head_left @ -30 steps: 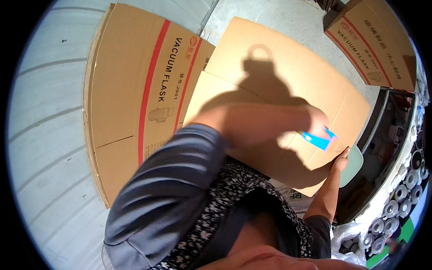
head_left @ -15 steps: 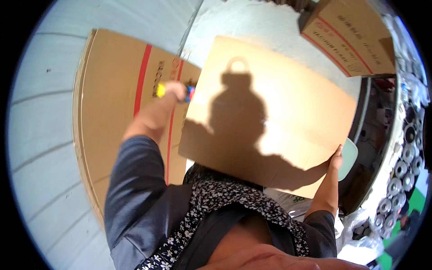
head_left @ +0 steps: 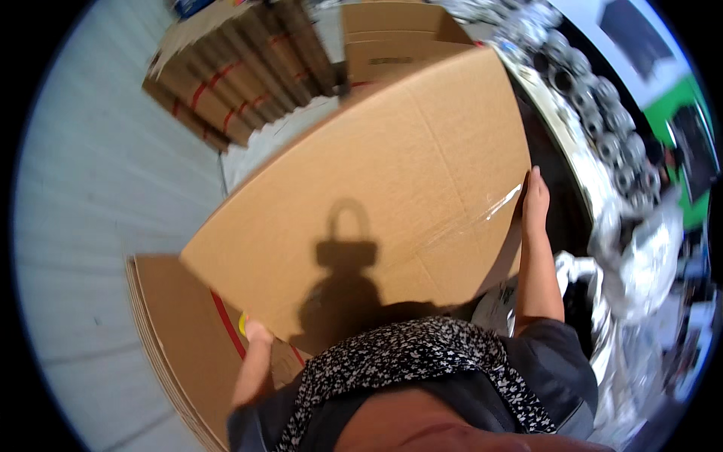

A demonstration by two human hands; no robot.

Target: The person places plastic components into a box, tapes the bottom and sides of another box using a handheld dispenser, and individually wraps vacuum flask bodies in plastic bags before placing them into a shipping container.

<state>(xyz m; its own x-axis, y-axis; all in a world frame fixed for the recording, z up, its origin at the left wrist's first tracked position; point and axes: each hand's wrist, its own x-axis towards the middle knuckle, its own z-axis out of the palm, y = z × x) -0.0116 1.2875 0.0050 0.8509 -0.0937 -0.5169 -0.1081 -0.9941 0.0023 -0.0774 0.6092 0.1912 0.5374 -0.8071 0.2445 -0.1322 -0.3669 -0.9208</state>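
A large plain brown cardboard box (head_left: 392,173) spans the middle in front of me, tilted, with my shadow on its broad face. A shiny strip of clear tape (head_left: 503,202) runs across its face to the right edge. My right hand (head_left: 535,200) grips that right edge, fingers pointing upward along the side. At the lower left corner, my left hand (head_left: 259,331) is closed beside the box. A small yellow end of a tool (head_left: 242,324) sticks out from it; the rest of the tool is hidden.
Flattened cartons (head_left: 177,324) with red stripes lean at the left. More folded cartons (head_left: 233,75) stand at the far left, beside an open box (head_left: 399,45). To the right, several metal cylinders (head_left: 602,113) line a bench, with clear plastic bags (head_left: 640,256) nearer me.
The box has turned and tilted, its right side swinging up and away. My left hand has come down to its lower left corner. My view has shifted, showing the far cartons.
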